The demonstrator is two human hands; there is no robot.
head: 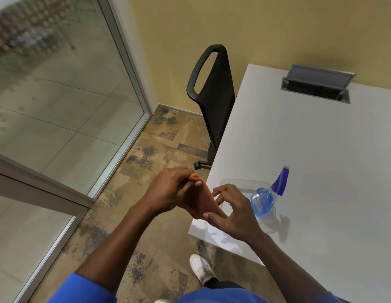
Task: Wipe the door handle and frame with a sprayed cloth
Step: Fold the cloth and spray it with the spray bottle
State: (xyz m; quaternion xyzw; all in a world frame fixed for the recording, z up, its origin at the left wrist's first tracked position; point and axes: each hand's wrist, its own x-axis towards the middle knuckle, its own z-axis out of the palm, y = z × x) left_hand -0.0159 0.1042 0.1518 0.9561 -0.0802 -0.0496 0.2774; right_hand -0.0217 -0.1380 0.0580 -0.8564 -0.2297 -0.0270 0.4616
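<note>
An orange cloth (206,199) is stretched between both hands above the table's near left corner. My left hand (168,191) pinches its upper end, where an orange tip shows by the thumb. My right hand (230,213) grips its lower edge with thumb and fingers. A clear spray bottle (264,203) with blue liquid and a blue trigger head stands on the white table (321,160), just right of my right hand. The glass door with its metal frame (124,55) fills the left side. No door handle is in view.
A black office chair (214,99) is pushed against the table's left edge. A grey cable box (317,84) with a raised lid is set into the far tabletop. A clear plastic item (242,183) lies behind my right hand. Patterned carpet (146,162) lies below.
</note>
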